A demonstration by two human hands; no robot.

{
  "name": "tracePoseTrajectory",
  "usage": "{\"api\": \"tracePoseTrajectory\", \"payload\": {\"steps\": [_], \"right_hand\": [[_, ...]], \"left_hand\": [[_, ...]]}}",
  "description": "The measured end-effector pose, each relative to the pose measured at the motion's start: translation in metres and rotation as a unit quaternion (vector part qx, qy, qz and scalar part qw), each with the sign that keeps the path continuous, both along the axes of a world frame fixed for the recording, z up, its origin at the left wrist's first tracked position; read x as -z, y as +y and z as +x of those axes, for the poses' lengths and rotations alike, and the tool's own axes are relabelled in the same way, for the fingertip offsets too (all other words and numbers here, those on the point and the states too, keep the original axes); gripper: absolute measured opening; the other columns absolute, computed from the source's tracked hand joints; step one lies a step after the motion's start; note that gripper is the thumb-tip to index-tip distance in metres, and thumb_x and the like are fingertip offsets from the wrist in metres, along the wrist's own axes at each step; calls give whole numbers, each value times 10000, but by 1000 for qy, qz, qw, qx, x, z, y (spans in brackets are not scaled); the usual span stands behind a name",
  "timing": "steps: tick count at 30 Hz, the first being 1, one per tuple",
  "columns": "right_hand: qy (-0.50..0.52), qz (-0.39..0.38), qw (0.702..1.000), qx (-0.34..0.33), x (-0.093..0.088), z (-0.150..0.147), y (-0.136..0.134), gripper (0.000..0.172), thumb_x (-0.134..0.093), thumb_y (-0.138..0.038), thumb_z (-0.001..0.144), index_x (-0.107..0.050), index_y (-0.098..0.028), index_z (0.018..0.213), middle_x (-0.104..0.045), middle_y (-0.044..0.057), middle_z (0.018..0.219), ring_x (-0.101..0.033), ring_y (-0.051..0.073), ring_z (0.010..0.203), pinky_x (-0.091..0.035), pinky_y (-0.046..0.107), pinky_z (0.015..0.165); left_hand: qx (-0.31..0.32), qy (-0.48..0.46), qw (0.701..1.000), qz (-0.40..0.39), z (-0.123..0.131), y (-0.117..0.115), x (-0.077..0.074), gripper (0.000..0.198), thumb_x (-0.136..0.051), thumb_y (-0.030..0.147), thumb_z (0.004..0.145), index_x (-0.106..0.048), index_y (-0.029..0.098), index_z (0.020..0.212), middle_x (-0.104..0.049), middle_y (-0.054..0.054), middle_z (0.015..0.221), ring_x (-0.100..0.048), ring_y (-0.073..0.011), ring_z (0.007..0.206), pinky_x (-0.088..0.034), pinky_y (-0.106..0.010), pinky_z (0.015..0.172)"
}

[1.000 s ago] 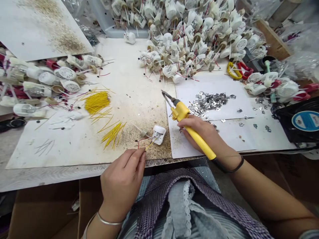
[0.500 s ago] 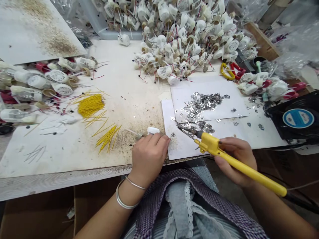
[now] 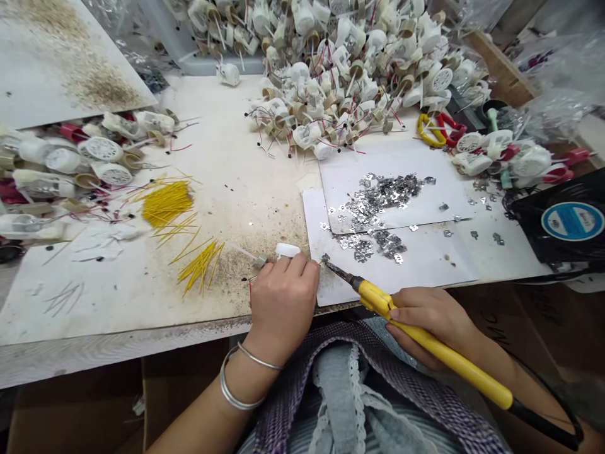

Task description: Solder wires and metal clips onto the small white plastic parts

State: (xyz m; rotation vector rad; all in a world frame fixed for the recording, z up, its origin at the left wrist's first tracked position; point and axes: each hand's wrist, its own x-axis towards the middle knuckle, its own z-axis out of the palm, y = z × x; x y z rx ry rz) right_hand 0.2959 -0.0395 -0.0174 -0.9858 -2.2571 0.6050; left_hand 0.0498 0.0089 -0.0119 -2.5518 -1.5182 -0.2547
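Observation:
My right hand is shut around the yellow handle of a soldering iron. The iron's dark metal tip points up and left, stopping at the edge of a white paper sheet, close to my left hand. My left hand rests over a white plastic housing on the scorched work board, gripping it. The hand hides most of the housing. A thin red wire emerges beside my left fingers.
Heaps of white plastic housings with wires lie behind the board, with more at left and right. Yellow wire bundles and silver metal clips lie nearby. A black fan sits at right.
My left hand has moved right from the wires and now covers the white housing. The iron has swung from pointing up-left over the paper to pointing toward my left hand, and my right hand has dropped nearer the board edge.

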Motion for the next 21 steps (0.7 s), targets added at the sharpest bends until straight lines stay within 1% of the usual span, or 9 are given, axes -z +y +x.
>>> {"api": "tracePoseTrajectory", "payload": {"steps": [3, 6, 9, 11, 13, 15, 16, 18, 21], "right_hand": [[-30, 18, 999, -2, -3, -1, 0, 400, -643, -111, 795, -496, -301, 1115, -624, -17, 757, -574, 147, 584, -472, 282, 513], [-21, 26, 999, 4, -7, -1, -1, 495, -649, -140, 791, -486, -321, 1221, -670, -16, 802, -630, 164, 634, -524, 301, 550], [37, 45, 998, 36, -5, 3, -6, 589, -659, -131, 765, -480, -311, 1297, -686, -12, 784, -659, 186, 632, -554, 326, 547], [88, 56, 989, 101, 1, 6, -7, 547, -645, -127, 776, -513, -310, 1274, -674, -12, 753, -640, 184, 579, -536, 325, 497], [132, 50, 971, 193, 10, 9, -4, 439, -613, -160, 822, -545, -309, 1229, -683, 5, 808, -650, 190, 602, -548, 338, 518], [145, 33, 949, 277, 19, 11, 5, 313, -587, -211, 867, -575, -291, 1170, -692, 39, 936, -690, 221, 759, -583, 389, 659], [131, 27, 943, 305, 22, 11, 11, 265, -588, -233, 877, -588, -281, 1138, -688, 51, 991, -692, 238, 857, -581, 418, 747], [77, 25, 937, 339, 27, 9, 23, 220, -615, -261, 873, -605, -271, 1093, -678, 61, 1053, -673, 254, 982, -551, 443, 868], [12, 29, 940, 340, 27, 0, 36, 232, -639, -255, 861, -593, -269, 1088, -678, 52, 1065, -681, 239, 967, -555, 411, 870]], "left_hand": [[-8, 2, 1000, -2, 2, 0, -2, 143, -583, 180, 861, -588, 218, 723, -635, -21, 713, -575, -233, 672, -355, -373, 605], [-12, 3, 1000, -7, 3, 1, -4, 151, -578, 179, 862, -591, 216, 716, -641, -25, 713, -583, -235, 669, -362, -377, 601], [-13, 3, 1000, -10, 4, 1, -4, 158, -570, 172, 863, -597, 212, 713, -644, -29, 715, -589, -237, 674, -371, -380, 600], [-13, 2, 1000, -10, 3, 1, -4, 163, -563, 168, 864, -602, 210, 712, -646, -32, 715, -590, -238, 674, -372, -381, 596], [-12, 0, 1000, -9, 3, 1, -4, 163, -560, 165, 864, -608, 210, 715, -650, -34, 717, -591, -238, 676, -373, -380, 596], [-12, -3, 1000, -7, 3, 1, -4, 163, -564, 168, 863, -607, 209, 712, -650, -33, 712, -591, -236, 671, -374, -379, 596], [-11, -6, 1000, -5, 3, 0, -3, 163, -567, 172, 864, -606, 209, 709, -648, -31, 707, -589, -234, 667, -375, -377, 596], [-11, -12, 1000, -2, 2, -1, -3, 169, -571, 184, 870, -603, 207, 705, -643, -28, 697, -583, -228, 657, -376, -372, 598], [-12, -40, 999, -2, -2, -2, -7, 182, -563, 217, 897, -614, 205, 722, -635, -21, 687, -568, -210, 641, -381, -359, 594]]}}
